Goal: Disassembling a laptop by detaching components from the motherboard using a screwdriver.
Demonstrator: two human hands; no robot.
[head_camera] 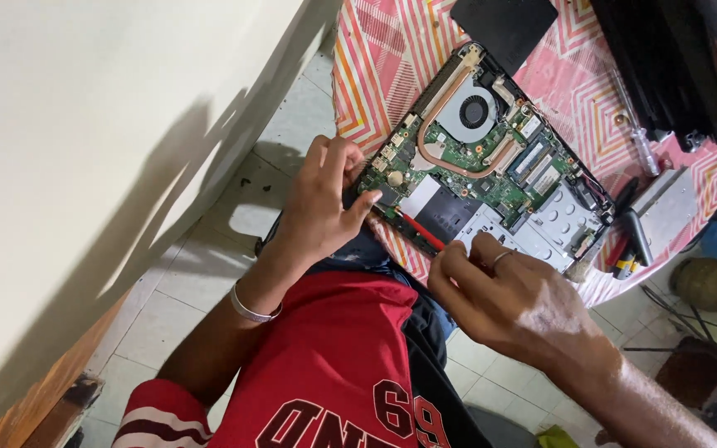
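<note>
Fingers of my right hand [512, 303] pinch the red-handled screwdriver [421, 231]; its tip meets the near edge of the opened laptop [491, 158]. Left hand [321, 203] grips the laptop's left corner, fingers curled on the edge, steadying it. Step, as I judge it: working a fastener or seam along the near edge of the exposed board. Next move calls for a square tip and steady downward pressure. Laptop lies on the patterned surface [375, 58], directly ahead of both hands, fan [475, 112] at the far side
</note>
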